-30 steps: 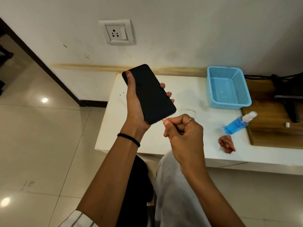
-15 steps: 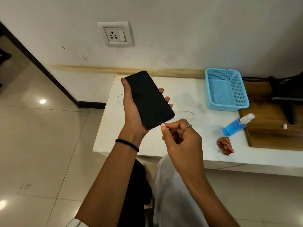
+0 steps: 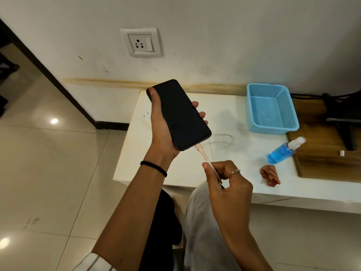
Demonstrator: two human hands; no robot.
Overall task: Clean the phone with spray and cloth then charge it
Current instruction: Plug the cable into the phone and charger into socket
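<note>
My left hand grips a black phone, dark screen up, above the left part of the white table. A white charging cable with a patterned sleeve sits in the phone's bottom port. My right hand pinches that cable a short way below the plug, fingers curled round it. More of the cable loops on the table behind. A blue spray bottle lies on its side at the right, with a crumpled brown cloth in front of it.
A light blue plastic basket stands at the back right of the table. A wall socket with a switch is on the wall above. A wooden surface with dark cables lies far right. Tiled floor spreads to the left.
My right hand has slid back down the cable away from the phone, so the plug now shows seated in the port. The phone has stayed in my left hand.
</note>
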